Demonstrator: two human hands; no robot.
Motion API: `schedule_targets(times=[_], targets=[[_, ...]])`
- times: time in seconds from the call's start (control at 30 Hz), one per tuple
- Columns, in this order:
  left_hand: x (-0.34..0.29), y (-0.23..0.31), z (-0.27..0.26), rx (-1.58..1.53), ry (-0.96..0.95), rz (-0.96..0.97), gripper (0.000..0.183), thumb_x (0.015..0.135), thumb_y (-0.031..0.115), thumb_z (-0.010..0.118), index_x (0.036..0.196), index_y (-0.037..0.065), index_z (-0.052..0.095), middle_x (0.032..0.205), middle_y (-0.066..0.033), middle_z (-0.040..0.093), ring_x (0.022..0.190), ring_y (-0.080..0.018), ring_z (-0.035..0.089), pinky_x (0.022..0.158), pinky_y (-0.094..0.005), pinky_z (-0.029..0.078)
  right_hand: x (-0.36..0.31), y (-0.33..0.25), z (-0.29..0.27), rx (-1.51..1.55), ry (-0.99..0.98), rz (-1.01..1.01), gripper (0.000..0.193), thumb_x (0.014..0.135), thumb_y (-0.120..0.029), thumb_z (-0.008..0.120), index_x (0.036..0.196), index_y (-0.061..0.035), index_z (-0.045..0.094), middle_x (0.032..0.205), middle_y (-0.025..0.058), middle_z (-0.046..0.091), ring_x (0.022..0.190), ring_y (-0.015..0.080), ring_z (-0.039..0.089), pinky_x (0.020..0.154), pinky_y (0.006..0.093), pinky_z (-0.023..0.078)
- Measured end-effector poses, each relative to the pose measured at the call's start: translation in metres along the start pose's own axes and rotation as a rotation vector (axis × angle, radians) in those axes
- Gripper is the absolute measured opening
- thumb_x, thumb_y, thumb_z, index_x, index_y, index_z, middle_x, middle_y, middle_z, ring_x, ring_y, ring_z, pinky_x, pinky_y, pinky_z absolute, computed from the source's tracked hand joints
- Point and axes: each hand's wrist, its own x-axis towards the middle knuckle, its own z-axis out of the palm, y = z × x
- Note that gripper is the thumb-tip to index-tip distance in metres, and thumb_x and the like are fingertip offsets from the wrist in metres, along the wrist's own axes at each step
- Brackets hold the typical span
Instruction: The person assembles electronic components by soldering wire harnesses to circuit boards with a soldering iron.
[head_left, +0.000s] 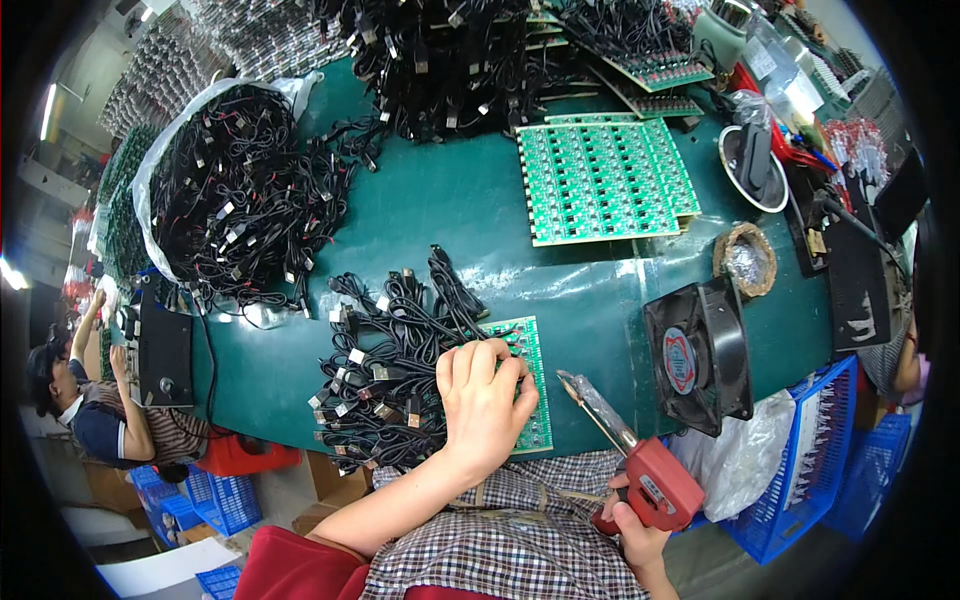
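My left hand (482, 405) is closed, its fingers curled together over a green circuit board (532, 375) at the table's near edge. What the fingertips pinch is hidden behind the hand. Beside and partly over that board lies a heap of black USB cables (385, 385) with metal plugs. My right hand (635, 520) grips the handle of a red soldering gun (662, 487). Its metal tip points up and left, just right of the board and apart from it.
Stacked green circuit boards (600, 185) lie farther back. A black fan (700, 355) stands right of the soldering gun, near a round dish (746, 262). More cables fill a plastic bag (240, 190) at left. A person (105, 400) works at far left; blue crates (800, 470) stand at right.
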Motion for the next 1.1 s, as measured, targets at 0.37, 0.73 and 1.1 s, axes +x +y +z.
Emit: schedule_targets(times=[0.37,0.73,1.1], targets=[[-0.004,-0.004,0.007,0.164,0.078,0.057,0.017,0.06,0.009,0.068,0.072,0.01,0.057,0.086,-0.0034,0.054,0.086,-0.0231,0.051,0.08,-0.0402,0.035,0.007,0.015,-0.01,-0.122,-0.144,0.002,0.04,0.083,-0.012,0.063,0.116,0.0052,0.047,0.105,0.0176,0.057,0.065,0.0202,0.059,0.055,0.0318,0.049],[-0.005,-0.004,0.006,0.174,0.049,0.028,0.018,0.059,0.01,0.068,0.071,0.011,0.055,0.086,-0.0026,0.054,0.085,-0.0212,0.052,0.078,-0.0387,0.035,0.007,0.021,-0.011,-0.215,-0.109,0.017,0.026,0.085,-0.017,0.062,0.097,0.0037,0.053,0.077,0.0099,0.058,0.066,0.0179,0.057,0.062,0.0303,0.046],[-0.005,-0.004,0.007,0.167,0.024,0.013,0.019,0.06,0.011,0.069,0.072,0.011,0.055,0.086,-0.0026,0.054,0.084,-0.0212,0.052,0.078,-0.0387,0.035,0.01,0.027,-0.015,-0.27,-0.159,0.004,0.024,0.084,-0.02,0.062,0.088,0.0014,0.052,0.07,0.0085,0.052,0.062,0.0172,0.053,0.059,0.0316,0.046]])
